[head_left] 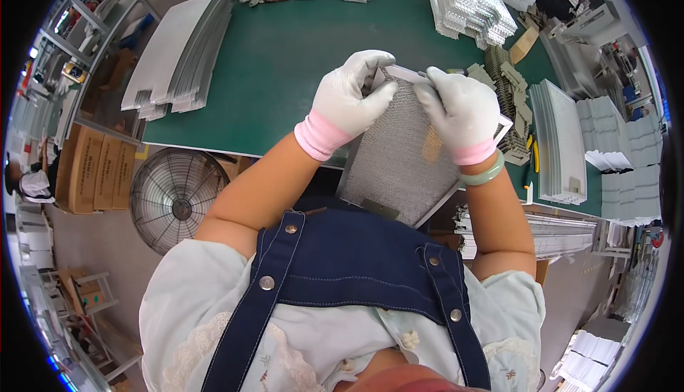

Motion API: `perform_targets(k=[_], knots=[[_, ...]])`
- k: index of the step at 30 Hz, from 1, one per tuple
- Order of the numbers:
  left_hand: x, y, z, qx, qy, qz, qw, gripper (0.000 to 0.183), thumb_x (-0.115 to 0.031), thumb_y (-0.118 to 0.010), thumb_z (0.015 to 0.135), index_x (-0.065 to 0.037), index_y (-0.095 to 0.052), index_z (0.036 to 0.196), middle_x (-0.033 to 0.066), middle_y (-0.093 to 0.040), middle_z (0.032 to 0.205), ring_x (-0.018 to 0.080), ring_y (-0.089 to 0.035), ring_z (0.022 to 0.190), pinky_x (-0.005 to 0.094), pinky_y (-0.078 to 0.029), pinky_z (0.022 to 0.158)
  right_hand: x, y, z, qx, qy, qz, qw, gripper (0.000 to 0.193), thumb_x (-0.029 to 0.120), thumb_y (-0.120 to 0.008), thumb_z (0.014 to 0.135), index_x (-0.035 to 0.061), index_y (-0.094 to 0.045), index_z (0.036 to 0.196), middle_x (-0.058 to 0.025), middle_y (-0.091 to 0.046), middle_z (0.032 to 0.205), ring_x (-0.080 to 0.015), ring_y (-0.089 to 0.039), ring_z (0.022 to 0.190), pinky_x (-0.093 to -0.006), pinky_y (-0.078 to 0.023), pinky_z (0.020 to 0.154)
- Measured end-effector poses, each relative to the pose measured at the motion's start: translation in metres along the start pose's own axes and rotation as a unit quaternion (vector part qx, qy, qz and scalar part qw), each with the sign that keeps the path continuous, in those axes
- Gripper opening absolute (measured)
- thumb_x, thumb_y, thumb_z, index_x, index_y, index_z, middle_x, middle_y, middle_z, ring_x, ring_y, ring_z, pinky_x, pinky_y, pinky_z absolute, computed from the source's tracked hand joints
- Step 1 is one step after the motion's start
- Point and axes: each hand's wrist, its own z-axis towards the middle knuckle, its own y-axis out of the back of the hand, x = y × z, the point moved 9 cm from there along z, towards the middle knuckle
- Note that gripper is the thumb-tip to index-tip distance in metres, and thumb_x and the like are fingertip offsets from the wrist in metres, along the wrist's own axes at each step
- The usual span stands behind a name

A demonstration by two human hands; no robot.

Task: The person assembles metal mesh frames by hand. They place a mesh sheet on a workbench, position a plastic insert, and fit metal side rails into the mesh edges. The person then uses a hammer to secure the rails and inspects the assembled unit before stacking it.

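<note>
A grey metal mesh panel point(406, 153) with a pale frame leans between my body and the table edge. A tan patch shows on its mesh, and a dark flat plate point(380, 209) sits at its lower end. My left hand point(350, 98), in a white glove with a pink cuff, pinches the panel's far left corner. Gloved the same way, my right hand point(459, 110) is closed at the far edge, thumb and fingers on the white frame strip point(406, 73). Whether a small part is also between the right fingers is hidden.
On the green table point(313, 43) stand stacked white panels point(178, 50) at left and mesh panels point(470, 3) at far right. Grey-green plates point(506, 82), yellow-handled pliers point(536, 155) and upright panels point(559, 142) lie right. A floor fan point(182, 203) and cartons point(92, 167) stand left.
</note>
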Motion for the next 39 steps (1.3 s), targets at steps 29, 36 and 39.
perform_targets(k=[29,36,39], knots=[[-0.009,-0.018,-0.048,-0.062,-0.041,0.137,0.988,0.035,-0.031,-0.054,0.100,0.004,-0.056,0.108,0.0186,-0.065,0.084,0.0320,-0.067,0.075,0.0359,-0.052,0.068,0.019,0.036,-0.022,-0.065,-0.021,0.004,0.998,0.025,0.025,-0.073,0.080,0.0094,-0.064,0.098,-0.0040,-0.054,0.065,-0.0245,-0.057,0.058,-0.0378,-0.044,0.052],[-0.177,-0.011,-0.010,-0.091,-0.325,0.292,0.895,0.040,-0.033,-0.056,0.099,-0.002,-0.060,0.123,0.0164,-0.067,0.097,0.0321,-0.067,0.081,0.0352,-0.054,0.072,0.009,0.135,-0.009,-0.198,-0.144,0.229,0.942,0.021,0.013,-0.067,0.093,-0.0033,-0.066,0.106,-0.0015,-0.066,0.090,-0.0067,-0.058,0.080,-0.0212,-0.047,0.072],[-0.225,-0.031,0.023,0.028,-0.324,0.426,0.844,0.041,-0.013,-0.068,0.088,0.000,-0.059,0.126,0.0127,-0.068,0.105,0.0250,-0.067,0.094,0.0344,-0.050,0.085,-0.015,0.133,-0.018,-0.281,-0.199,0.364,0.865,0.021,0.013,-0.061,0.097,-0.0029,-0.064,0.111,0.0008,-0.063,0.088,-0.0053,-0.054,0.078,-0.0203,-0.044,0.072]])
